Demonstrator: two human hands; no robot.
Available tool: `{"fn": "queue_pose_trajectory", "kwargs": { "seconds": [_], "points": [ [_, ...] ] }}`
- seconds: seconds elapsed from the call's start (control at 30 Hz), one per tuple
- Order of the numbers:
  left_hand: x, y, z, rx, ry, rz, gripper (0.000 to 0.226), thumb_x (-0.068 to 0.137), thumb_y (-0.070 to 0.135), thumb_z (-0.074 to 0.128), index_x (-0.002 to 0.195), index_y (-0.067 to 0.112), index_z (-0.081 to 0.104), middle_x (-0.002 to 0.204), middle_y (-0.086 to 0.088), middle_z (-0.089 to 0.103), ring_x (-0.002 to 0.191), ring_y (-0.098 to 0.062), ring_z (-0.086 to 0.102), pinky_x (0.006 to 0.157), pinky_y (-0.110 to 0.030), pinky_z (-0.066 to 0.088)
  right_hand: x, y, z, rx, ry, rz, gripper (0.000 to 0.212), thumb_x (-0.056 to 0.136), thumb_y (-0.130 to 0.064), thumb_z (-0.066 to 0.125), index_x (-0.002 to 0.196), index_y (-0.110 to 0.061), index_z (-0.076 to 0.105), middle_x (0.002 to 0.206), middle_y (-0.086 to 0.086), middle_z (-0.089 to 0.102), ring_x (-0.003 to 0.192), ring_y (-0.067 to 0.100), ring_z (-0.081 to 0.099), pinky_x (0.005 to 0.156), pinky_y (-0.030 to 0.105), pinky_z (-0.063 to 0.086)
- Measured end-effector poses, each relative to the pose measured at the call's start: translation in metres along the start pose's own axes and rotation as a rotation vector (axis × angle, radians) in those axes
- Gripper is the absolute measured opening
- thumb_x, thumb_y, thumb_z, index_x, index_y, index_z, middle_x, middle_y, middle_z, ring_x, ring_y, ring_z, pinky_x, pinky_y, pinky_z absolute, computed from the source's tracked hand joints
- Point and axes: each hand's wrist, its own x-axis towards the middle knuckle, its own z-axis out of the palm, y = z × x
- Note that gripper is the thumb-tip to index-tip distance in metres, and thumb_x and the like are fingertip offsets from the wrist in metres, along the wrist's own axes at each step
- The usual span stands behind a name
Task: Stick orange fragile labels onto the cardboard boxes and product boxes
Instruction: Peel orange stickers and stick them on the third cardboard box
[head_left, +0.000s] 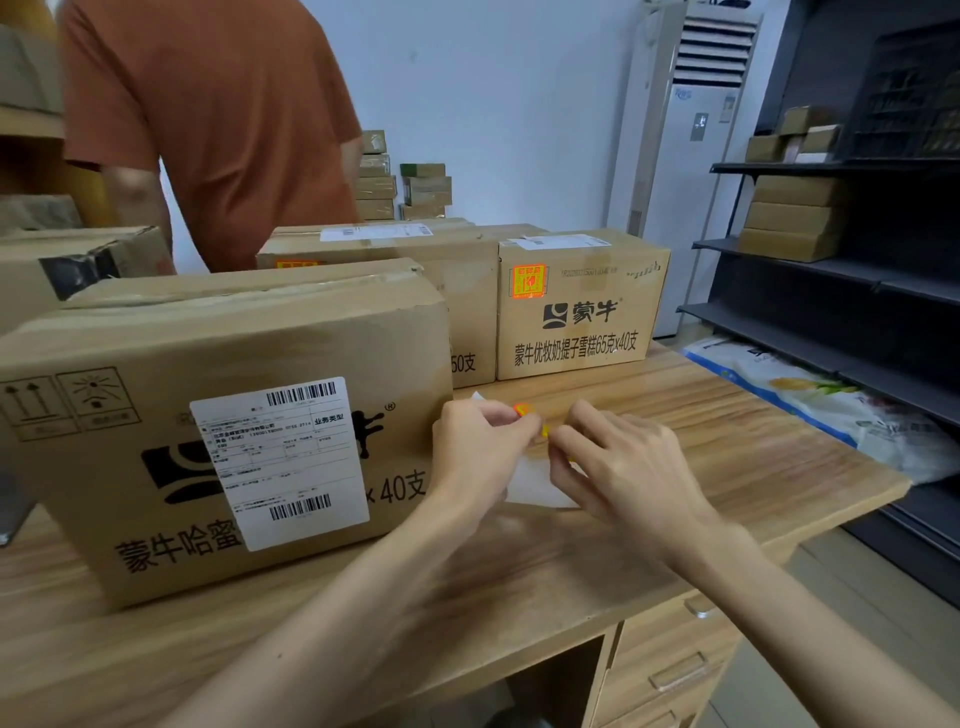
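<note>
My left hand (480, 441) and my right hand (618, 462) meet over the desk, both pinching a white backing sheet (535, 480) with an orange label (524, 411) showing between the fingertips. Left of my hands stands a large cardboard box (156, 364) with a white shipping label (280, 460) on its front. Behind it a second box (467, 270) shows an orange label (296, 264) at its top edge. The far right box (582, 332) carries an orange fragile label (529, 281) on its front.
The wooden desk (727, 441) has drawers at its right front. A person in an orange shirt (218, 119) stands behind the boxes. Dark shelves (841, 270) with small cartons line the right, a plastic bag (810, 395) lies beside the desk, and an air conditioner (691, 156) stands behind.
</note>
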Motion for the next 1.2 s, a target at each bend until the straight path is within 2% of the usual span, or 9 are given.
{"fn": "queue_pose_trajectory", "kwargs": {
  "seconds": [0.07, 0.2, 0.33, 0.43, 0.5, 0.67, 0.87, 1.03, 1.2],
  "points": [
    [-0.004, 0.0, -0.008, -0.016, -0.032, 0.0, 0.021, 0.087, 0.018, 0.072, 0.071, 0.005, 0.075, 0.063, -0.017, 0.062, 0.048, -0.021, 0.032, 0.039, -0.019, 0.026, 0.0, -0.002, 0.001, 0.099, -0.032, 0.112, 0.021, 0.092, -0.032, 0.059, 0.08, -0.016, 0.065, 0.076, -0.002, 0.054, 0.051, 0.019, 0.05, 0.043, 0.028, 0.029],
    [-0.012, -0.002, -0.03, 0.06, -0.077, 0.019, 0.029, 0.093, 0.022, 0.072, 0.067, 0.008, 0.07, 0.035, 0.011, 0.041, 0.032, -0.01, 0.027, 0.038, -0.016, 0.022, 0.007, -0.002, 0.0, 0.42, -0.094, 0.478, 0.023, 0.09, -0.047, 0.062, 0.079, -0.026, 0.064, 0.081, -0.01, 0.058, 0.064, 0.009, 0.055, 0.053, 0.033, 0.043],
    [-0.017, -0.007, -0.051, 0.1, -0.115, 0.031, 0.027, 0.092, 0.024, 0.074, 0.07, 0.009, 0.073, 0.038, 0.01, 0.039, 0.033, -0.01, 0.026, 0.039, -0.016, 0.021, 0.023, -0.007, 0.006, 0.864, -0.096, 0.749, 0.008, 0.085, -0.026, 0.077, 0.081, -0.021, 0.073, 0.08, -0.006, 0.07, 0.067, 0.006, 0.061, 0.062, 0.029, 0.048],
    [-0.024, -0.007, -0.068, 0.103, -0.113, 0.046, 0.023, 0.091, 0.023, 0.075, 0.074, 0.008, 0.075, 0.041, 0.008, 0.041, 0.033, -0.006, 0.027, 0.038, -0.014, 0.02, 0.032, -0.02, 0.004, 1.122, -0.139, 0.82, 0.004, 0.087, -0.005, 0.073, 0.084, -0.004, 0.073, 0.064, -0.005, 0.063, 0.047, -0.001, 0.05, 0.048, 0.01, 0.036],
    [-0.031, -0.005, -0.081, 0.089, -0.111, 0.051, 0.02, 0.092, 0.02, 0.075, 0.076, 0.007, 0.075, 0.042, 0.012, 0.046, 0.032, -0.002, 0.029, 0.034, -0.014, 0.021, 0.036, -0.027, 0.004, 1.223, -0.181, 0.862, 0.009, 0.088, -0.003, 0.071, 0.08, -0.007, 0.071, 0.05, -0.014, 0.051, 0.04, 0.002, 0.034, 0.041, 0.014, 0.025],
    [-0.056, -0.004, -0.116, 0.081, -0.046, 0.073, 0.012, 0.092, 0.018, 0.074, 0.088, 0.007, 0.076, 0.036, 0.018, 0.043, 0.031, 0.001, 0.038, 0.035, -0.009, 0.026, 0.047, -0.057, -0.002, 1.371, -0.224, 0.854, 0.016, 0.089, -0.001, 0.069, 0.075, -0.01, 0.071, 0.046, -0.008, 0.038, 0.044, 0.01, 0.023, 0.042, 0.019, 0.018],
    [-0.087, -0.011, -0.165, 0.059, 0.065, 0.096, 0.011, 0.091, 0.017, 0.075, 0.095, 0.007, 0.079, 0.041, 0.019, 0.048, 0.036, 0.002, 0.044, 0.037, -0.009, 0.029, 0.065, -0.109, -0.009, 1.432, -0.176, 0.684, 0.006, 0.089, 0.004, 0.066, 0.083, 0.005, 0.068, 0.049, -0.015, 0.056, 0.044, -0.004, 0.048, 0.047, 0.006, 0.035],
    [-0.1, -0.003, -0.211, 0.057, 0.192, 0.123, 0.009, 0.091, 0.011, 0.074, 0.095, 0.006, 0.079, 0.039, 0.017, 0.051, 0.034, 0.004, 0.045, 0.038, -0.005, 0.03, 0.097, -0.148, -0.006, 1.406, -0.135, 0.627, 0.014, 0.085, -0.008, 0.076, 0.074, -0.016, 0.073, 0.075, 0.002, 0.073, 0.069, 0.005, 0.061, 0.065, 0.018, 0.049],
    [-0.099, 0.001, -0.25, 0.117, 0.315, 0.195, 0.01, 0.088, 0.018, 0.077, 0.096, 0.013, 0.082, 0.048, 0.02, 0.059, 0.042, 0.007, 0.05, 0.042, -0.006, 0.032, 0.134, -0.179, -0.006, 1.358, -0.094, 0.561, 0.013, 0.085, -0.009, 0.076, 0.074, -0.016, 0.074, 0.077, 0.006, 0.072, 0.069, 0.003, 0.061, 0.064, 0.016, 0.049]
  ]
}}
